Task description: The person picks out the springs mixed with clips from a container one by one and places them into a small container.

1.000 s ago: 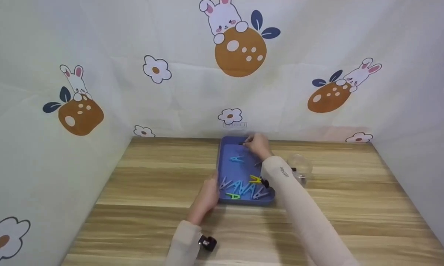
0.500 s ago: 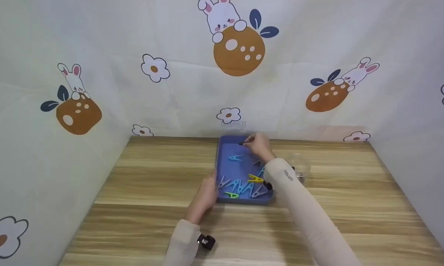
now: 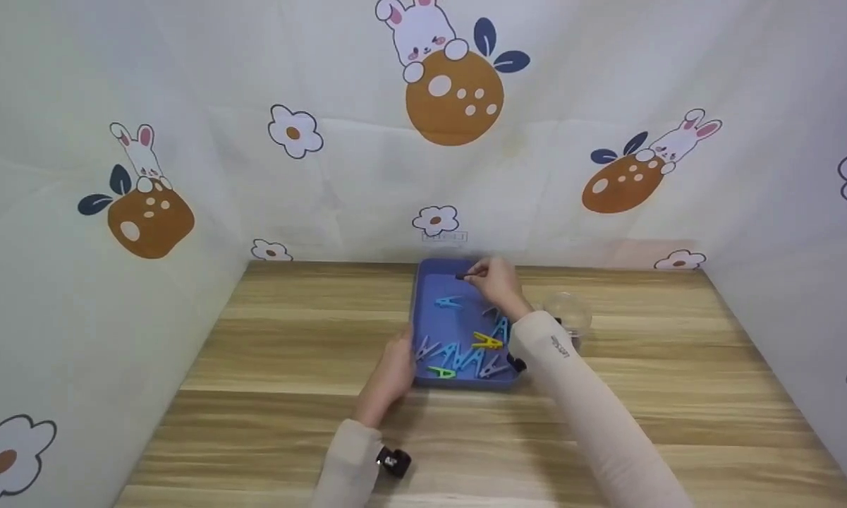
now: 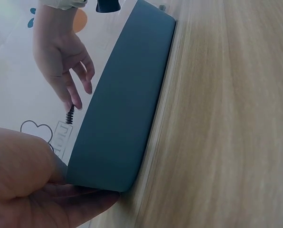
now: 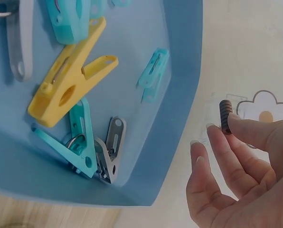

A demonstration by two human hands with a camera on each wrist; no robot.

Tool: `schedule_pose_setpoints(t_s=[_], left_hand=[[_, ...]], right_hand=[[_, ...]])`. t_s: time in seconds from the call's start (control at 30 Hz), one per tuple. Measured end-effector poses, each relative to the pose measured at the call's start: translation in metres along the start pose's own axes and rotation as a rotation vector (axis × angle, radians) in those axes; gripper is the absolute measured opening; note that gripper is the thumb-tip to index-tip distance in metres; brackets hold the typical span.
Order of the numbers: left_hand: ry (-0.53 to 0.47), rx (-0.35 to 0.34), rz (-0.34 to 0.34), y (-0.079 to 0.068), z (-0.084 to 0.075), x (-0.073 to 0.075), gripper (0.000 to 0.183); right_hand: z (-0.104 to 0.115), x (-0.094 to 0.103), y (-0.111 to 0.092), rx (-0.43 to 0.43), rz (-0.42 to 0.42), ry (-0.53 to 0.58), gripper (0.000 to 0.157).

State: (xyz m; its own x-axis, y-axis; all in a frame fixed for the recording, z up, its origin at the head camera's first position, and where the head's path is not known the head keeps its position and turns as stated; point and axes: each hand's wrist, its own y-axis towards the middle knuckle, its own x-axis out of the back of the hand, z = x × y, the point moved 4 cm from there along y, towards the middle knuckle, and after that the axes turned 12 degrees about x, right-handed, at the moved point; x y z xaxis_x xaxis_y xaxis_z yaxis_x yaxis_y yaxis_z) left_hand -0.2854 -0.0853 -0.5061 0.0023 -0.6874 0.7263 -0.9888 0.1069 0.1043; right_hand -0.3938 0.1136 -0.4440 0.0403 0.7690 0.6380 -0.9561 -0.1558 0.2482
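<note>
A blue tray [image 3: 439,282] lies on the table, holding several clothespins: a yellow clothespin [image 5: 68,78], turquoise ones, grey ones and a green clothespin [image 3: 443,372]. My left hand [image 3: 395,367] grips the tray's left side; in the left wrist view its fingers reach around the end of the tray wall [image 4: 117,104]. Above the tray's far end, my right hand [image 3: 495,281] pinches a small dark ribbed cylinder [image 5: 225,116] between thumb and fingertips. This piece is held up clear of the tray. Its ridges resemble a screw thread or a tight coil; which one, I cannot tell.
A round transparent container [image 3: 570,314] stands right of the tray, partly behind the right sleeve; dark bits show in it. Patterned cloth walls [image 3: 338,183] enclose the wooden table [image 3: 289,339] at the back and sides. The tray's far end is close to the back wall.
My right forearm has shifted slightly right, uncovering more turquoise and grey clothespins. The right hand keeps its pinch on the dark ribbed cylinder. My left hand stays on the tray.
</note>
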Motion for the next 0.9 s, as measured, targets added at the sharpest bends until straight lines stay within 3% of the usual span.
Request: schedule_pose_setpoints(t_s=[0.13, 0.43, 0.73, 0.9], left_hand=[[0.001, 0.011, 0.000, 0.001, 0.000, 0.000, 0.047], [-0.019, 0.003, 0.007, 0.001, 0.001, -0.002, 0.051], [-0.025, 0.037, 0.034, 0.000, 0.001, -0.002, 0.052], [-0.021, 0.009, 0.011, 0.000, 0.001, -0.002, 0.051]], right_hand=[[0.002, 0.002, -0.003, 0.057, -0.023, 0.020, 0.010], [0.003, 0.004, -0.013, 0.041, -0.044, -0.002, 0.013], [0.004, 0.008, -0.023, 0.025, -0.053, 0.020, 0.013], [0.004, 0.011, -0.030, 0.027, -0.071, 0.018, 0.014]])
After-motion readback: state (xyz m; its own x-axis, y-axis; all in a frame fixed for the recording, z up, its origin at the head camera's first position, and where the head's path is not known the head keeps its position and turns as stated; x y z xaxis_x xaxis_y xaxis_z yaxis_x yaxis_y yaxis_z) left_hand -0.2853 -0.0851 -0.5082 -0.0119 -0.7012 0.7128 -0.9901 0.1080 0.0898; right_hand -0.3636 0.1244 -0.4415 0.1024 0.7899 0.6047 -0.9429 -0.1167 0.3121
